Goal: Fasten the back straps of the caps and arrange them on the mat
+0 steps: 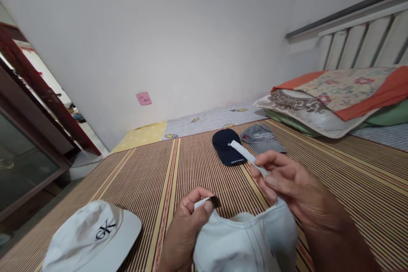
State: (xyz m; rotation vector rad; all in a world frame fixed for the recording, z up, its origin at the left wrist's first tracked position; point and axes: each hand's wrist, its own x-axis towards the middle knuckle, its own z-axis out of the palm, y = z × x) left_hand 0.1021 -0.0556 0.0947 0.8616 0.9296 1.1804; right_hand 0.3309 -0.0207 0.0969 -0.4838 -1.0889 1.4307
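Observation:
A pale blue cap is held up between both hands near the bottom centre, its back straps undone and apart. My left hand pinches the short strap end with a dark metal buckle. Between the thumb and fingers of my right hand is the long loose strap, whose free end points up and left. A white cap with dark letters lies to the left on the striped mat. Beyond the hands lie a navy cap and a grey cap, side by side.
Pillows and a folded orange floral cloth are piled at the right, under a headboard. A pink note is stuck on the wall. At the far left stand a glass-fronted cabinet and a red door frame.

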